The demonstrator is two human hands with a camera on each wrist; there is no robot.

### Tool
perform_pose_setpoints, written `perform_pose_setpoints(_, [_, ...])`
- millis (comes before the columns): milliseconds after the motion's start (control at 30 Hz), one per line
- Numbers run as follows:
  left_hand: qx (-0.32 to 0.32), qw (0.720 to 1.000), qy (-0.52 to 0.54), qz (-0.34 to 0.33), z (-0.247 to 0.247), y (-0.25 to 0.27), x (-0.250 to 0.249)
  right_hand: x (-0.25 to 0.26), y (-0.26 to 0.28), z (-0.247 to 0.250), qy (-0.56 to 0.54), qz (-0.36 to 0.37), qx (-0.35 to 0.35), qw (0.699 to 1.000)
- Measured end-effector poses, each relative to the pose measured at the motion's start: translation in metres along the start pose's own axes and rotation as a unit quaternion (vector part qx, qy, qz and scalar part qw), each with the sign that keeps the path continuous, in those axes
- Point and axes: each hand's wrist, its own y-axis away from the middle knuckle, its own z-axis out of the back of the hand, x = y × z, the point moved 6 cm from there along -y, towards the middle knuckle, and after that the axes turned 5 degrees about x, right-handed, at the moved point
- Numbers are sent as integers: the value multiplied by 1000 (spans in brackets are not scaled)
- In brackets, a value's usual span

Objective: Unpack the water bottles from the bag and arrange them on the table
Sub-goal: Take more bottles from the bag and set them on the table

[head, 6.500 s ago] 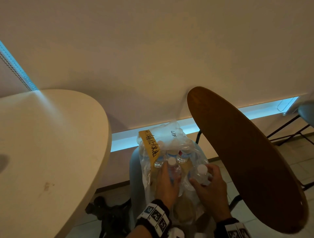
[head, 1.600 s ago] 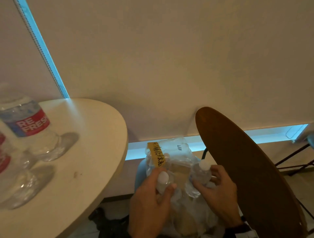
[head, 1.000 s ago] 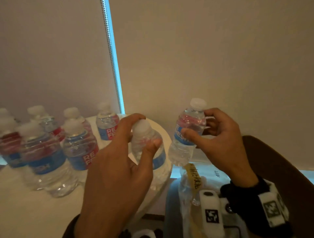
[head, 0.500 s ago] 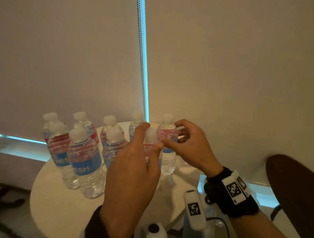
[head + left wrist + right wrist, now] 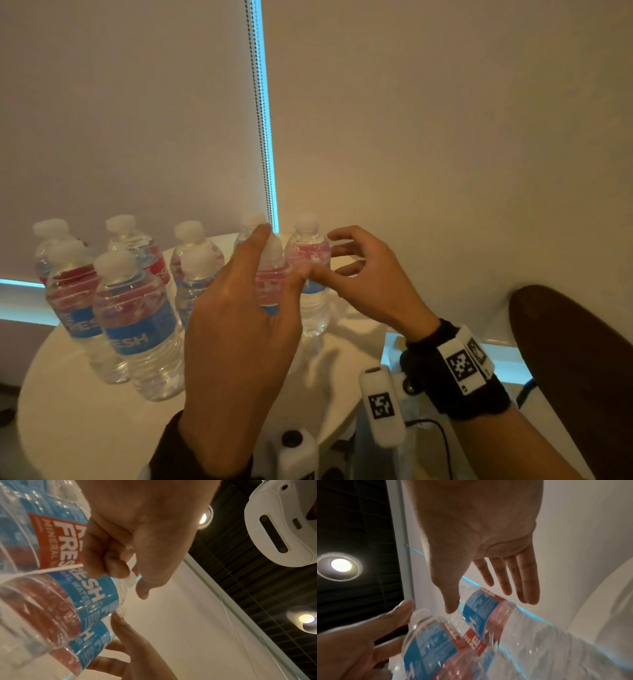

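Note:
Two clear water bottles with red and blue labels stand at the right edge of the round white table [image 5: 85, 428]. My left hand [image 5: 277, 257] is on the nearer bottle [image 5: 270, 287], its index finger and thumb on either side of the cap and shoulder. The left wrist view shows that cap between my curled fingers [image 5: 111, 566] and thumb. My right hand [image 5: 320, 255] is spread beside the farther bottle [image 5: 313, 308]. In the right wrist view its fingers [image 5: 522, 581] are straight and off the bottle [image 5: 481, 609]. The bag is hidden.
Several more bottles [image 5: 137, 325] stand grouped on the left and back of the table. A brown chair back [image 5: 575, 377] is at the right. Window blinds with a bead cord [image 5: 260, 137] hang just behind the table.
Both hands lifted a bottle each out of the bag and carried them left to the table. Since half a second ago the right hand's fingers have spread away from its bottle.

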Motion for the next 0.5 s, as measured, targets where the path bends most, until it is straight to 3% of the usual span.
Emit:
perform_pose_setpoints(100, [-26,999,6,-26,3,6,-7,-4,15,29,-27,-24,-40,999])
perform_pose_setpoints(200, [-49,992,40,-105,1,22,-26,-14,43,66,-43,-30,-86,995])
perform_pose_setpoints(267, [-20,983,96,-154,-12,38,-43,-28,67,88,-42,-47,-102,993])
perform_pose_setpoints(400, [144,954,195,-176,-92,85,-57,-88,123,115,-26,-134,-132,982])
perform_pose_setpoints(500, [352,905,225,-79,-183,131,-45,-153,170,114,36,-228,-90,969])
